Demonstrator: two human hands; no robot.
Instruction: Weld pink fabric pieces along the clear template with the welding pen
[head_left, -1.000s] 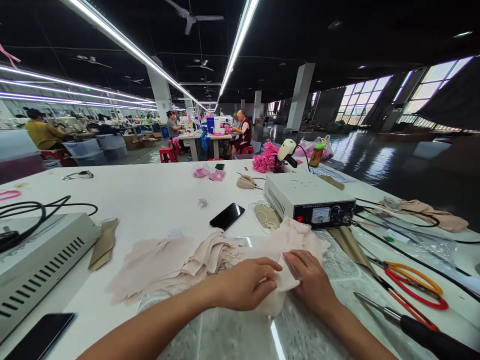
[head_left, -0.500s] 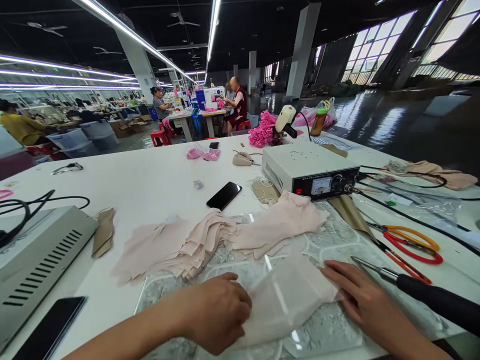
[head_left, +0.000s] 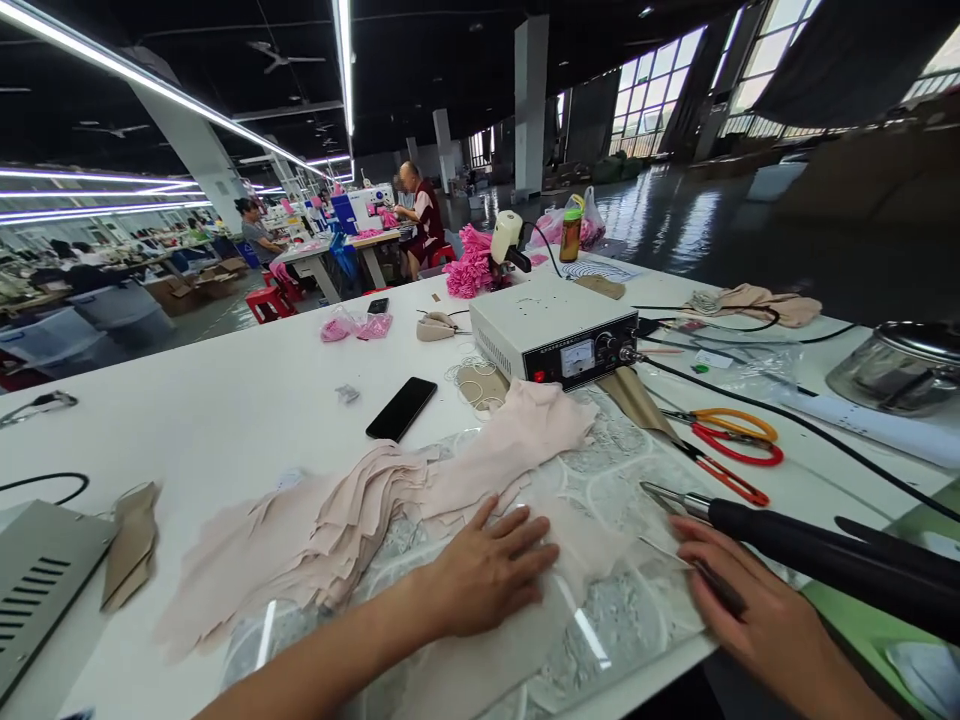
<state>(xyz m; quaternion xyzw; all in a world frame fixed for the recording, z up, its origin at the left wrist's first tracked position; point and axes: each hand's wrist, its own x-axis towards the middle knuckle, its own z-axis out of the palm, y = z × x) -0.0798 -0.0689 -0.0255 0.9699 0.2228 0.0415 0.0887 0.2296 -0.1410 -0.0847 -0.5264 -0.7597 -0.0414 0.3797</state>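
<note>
My left hand (head_left: 495,570) lies flat with fingers spread on a thin, sheer pale-pink fabric piece (head_left: 480,650), which rests on a glossy marble-patterned sheet (head_left: 622,610). My right hand (head_left: 750,600) is closed around a slim tool (head_left: 718,588) with a dark body; its thin pointed end reaches toward the fabric's right edge. The tool's exact kind is unclear. Just above that hand, a black-handled pen-like tool with a metal blade tip (head_left: 679,498) juts in from the right. Beyond my left hand lies a layered stack of pale-pink fabric pieces (head_left: 367,510).
A white control box (head_left: 555,320) with a dial stands behind the fabric. Orange-and-red-handled scissors (head_left: 739,435) lie at right near a black cable (head_left: 795,435). A phone (head_left: 402,408) is left of the box; a grey vented box (head_left: 49,590) is far left. Co-workers sit beyond the table.
The view has swung right. My left hand has gone from curled to spread flat on the fabric. A slim dark tool now shows in my right hand, which held the fabric's edge before.
</note>
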